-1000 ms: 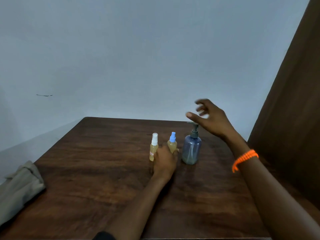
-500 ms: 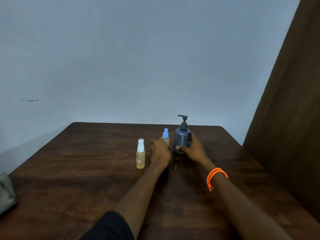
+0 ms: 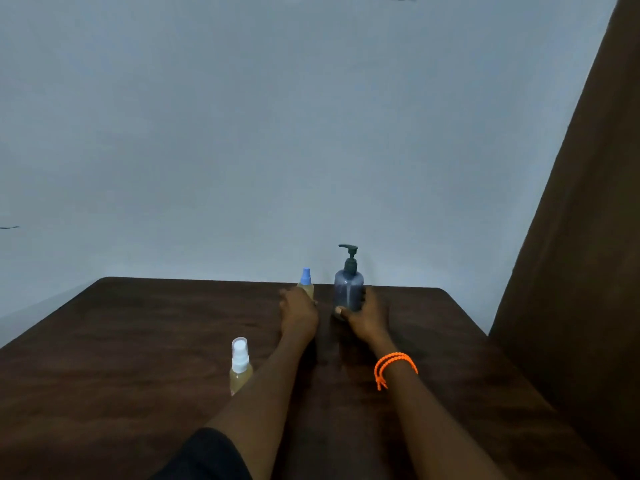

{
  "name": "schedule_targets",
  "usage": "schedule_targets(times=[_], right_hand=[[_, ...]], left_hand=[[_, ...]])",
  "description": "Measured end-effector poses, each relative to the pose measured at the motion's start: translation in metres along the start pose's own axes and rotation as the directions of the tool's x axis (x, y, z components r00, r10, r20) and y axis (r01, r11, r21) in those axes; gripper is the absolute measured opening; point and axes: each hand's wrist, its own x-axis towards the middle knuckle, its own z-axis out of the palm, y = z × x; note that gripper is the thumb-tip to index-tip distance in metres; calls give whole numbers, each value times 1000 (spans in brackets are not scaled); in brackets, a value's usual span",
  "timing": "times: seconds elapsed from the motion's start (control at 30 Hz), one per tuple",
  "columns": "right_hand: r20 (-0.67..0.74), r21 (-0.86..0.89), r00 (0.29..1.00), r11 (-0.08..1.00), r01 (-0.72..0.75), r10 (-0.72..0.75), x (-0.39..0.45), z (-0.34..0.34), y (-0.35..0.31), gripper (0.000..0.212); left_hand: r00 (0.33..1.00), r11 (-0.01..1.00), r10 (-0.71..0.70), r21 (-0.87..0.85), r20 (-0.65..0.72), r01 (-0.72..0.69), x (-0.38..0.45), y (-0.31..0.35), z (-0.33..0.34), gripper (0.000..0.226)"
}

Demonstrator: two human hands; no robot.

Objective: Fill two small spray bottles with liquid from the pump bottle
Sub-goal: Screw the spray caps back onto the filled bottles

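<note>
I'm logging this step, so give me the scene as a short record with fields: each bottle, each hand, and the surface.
pump bottle: upright at the far side of the table, dark pump on
blue-cap bottle: upright just left of the pump bottle, yellowish liquid inside
white-cap bottle: upright, nearer the person, beside the left forearm, untouched, yellowish liquid inside
left hand: grips the blue-cap bottle low down
right hand: grips the pump bottle's lower body
wristband: orange, right wrist

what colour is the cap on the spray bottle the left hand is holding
Blue, on the spray bottle that the left hand holds; the head view, the only one, shows it.
</note>
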Motion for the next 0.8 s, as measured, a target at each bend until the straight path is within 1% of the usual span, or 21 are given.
schedule_targets(times=[0.07,0.13,0.27,0.3,0.33,0.37,0.4,0.43,0.5,0.53,0.57,0.63,0.67,0.73,0.8], right_hand=[[13,-4,1000,1000,-13,13,-1,0,3,60],[32,-7,999,999,-37,38,-3,0,6,66],[47,39,996,996,-82,80,2,1,24,104],[55,39,994,995,-95,93,-9,-6,12,105],[43,16,995,995,-95,95,-18,-13,2,98],[20,-30,996,995,-90,91,-27,-21,-6,85],[-11,-78,995,992,-95,95,-35,-27,-12,71],[-40,-120,995,988,-92,88,-41,-33,-15,59],[-53,-161,995,983,-89,81,-58,-38,-17,45],[-38,-171,997,983,-69,64,-68,-38,-16,40],[-14,-175,999,983,-51,49,-78,-39,-15,38],[33,-125,999,992,-20,24,-96,-38,-13,31],[53,-91,999,996,-5,10,-105,-38,-14,29],[119,-49,993,999,22,-16,-122,-33,-19,29],[224,-18,972,997,76,-70,-137,-23,-29,30]], left_hand=[[1000,1000,-8,3,-4,8,-2,0,0,50],[999,999,-44,-6,12,44,-5,1,-3,62],[993,992,-110,-52,33,112,-23,11,-16,105],[993,992,-109,-52,35,111,-32,15,-22,110],[995,995,-91,-46,48,93,-44,19,-25,112],[995,996,-60,-58,74,64,-59,22,-30,113],[994,997,-18,-73,110,26,-76,23,-33,110],[987,996,30,-85,158,-17,-94,23,-37,98],[960,985,167,-89,224,-151,-138,16,-54,48],[941,973,231,-70,248,-220,-161,8,-65,30],[919,956,292,-62,265,-286,-180,-1,-77,25],[896,938,340,-34,286,-345,-211,-23,-111,34],[906,941,327,0,268,-340,-218,-39,-125,40],[953,959,256,79,160,-271,-218,-70,-150,41],[986,983,167,81,11,-167,-204,-91,-168,40]])
